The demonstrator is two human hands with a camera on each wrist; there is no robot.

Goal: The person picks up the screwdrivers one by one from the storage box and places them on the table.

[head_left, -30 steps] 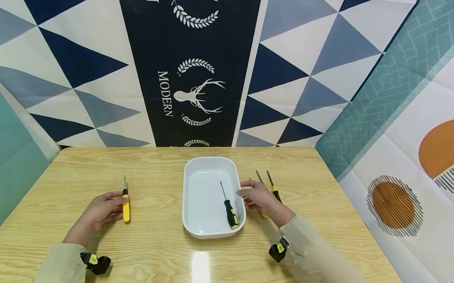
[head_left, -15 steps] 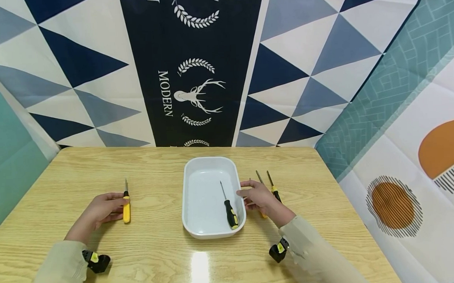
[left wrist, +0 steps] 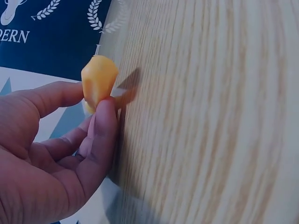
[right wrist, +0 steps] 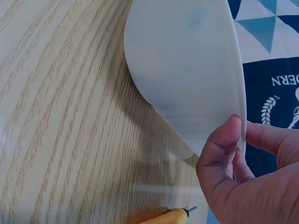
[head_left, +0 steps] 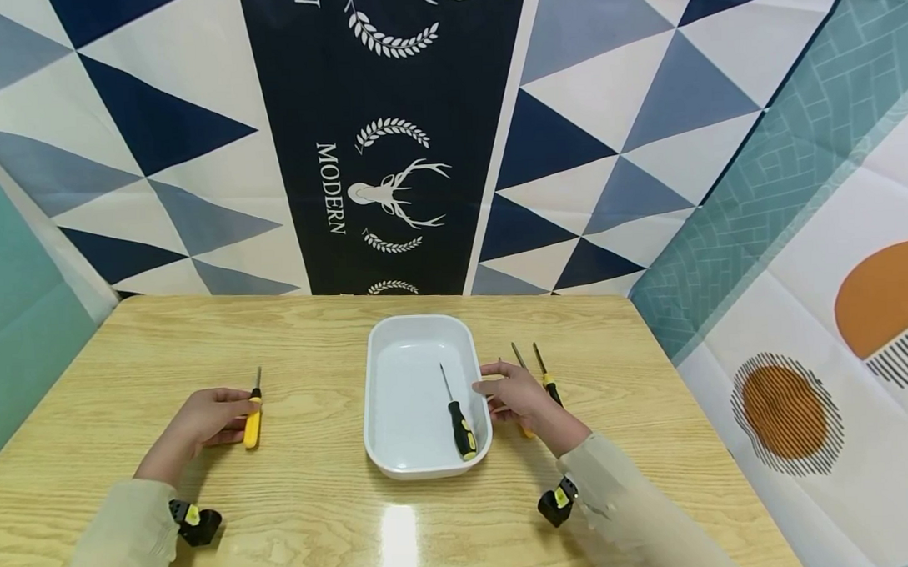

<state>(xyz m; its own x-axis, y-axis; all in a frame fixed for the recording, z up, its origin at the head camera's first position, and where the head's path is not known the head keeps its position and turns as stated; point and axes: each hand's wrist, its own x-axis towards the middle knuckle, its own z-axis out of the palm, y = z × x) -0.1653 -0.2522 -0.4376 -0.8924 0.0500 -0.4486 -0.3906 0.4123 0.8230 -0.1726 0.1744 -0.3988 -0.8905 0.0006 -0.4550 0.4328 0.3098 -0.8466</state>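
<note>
My left hand (head_left: 207, 419) pinches a yellow-handled screwdriver (head_left: 253, 426) between thumb and fingers, left of the white tray (head_left: 371, 403). Its blade points away and tilts a little right. The left wrist view shows the butt of the yellow handle (left wrist: 99, 77) between the fingertips, close to the tabletop. With its thumb over the rim and fingers outside, my right hand (head_left: 524, 398) grips the tray's right wall. Inside the tray lies a black and yellow screwdriver (head_left: 462, 429). In the right wrist view, the hand (right wrist: 254, 172) pinches the rim of the tray (right wrist: 187, 70).
Right of the tray, partly behind my right hand, lie a black-handled screwdriver (head_left: 552, 390) and another whose shaft (head_left: 520, 355) shows. A yellow handle (right wrist: 167, 217) is near the right hand. The wooden table (head_left: 320, 522) ends at a patterned wall (head_left: 391, 194).
My left hand has shifted slightly right and nearer to me, and the screwdriver in it has turned so its tip leans right. My right hand and the tray stay put.
</note>
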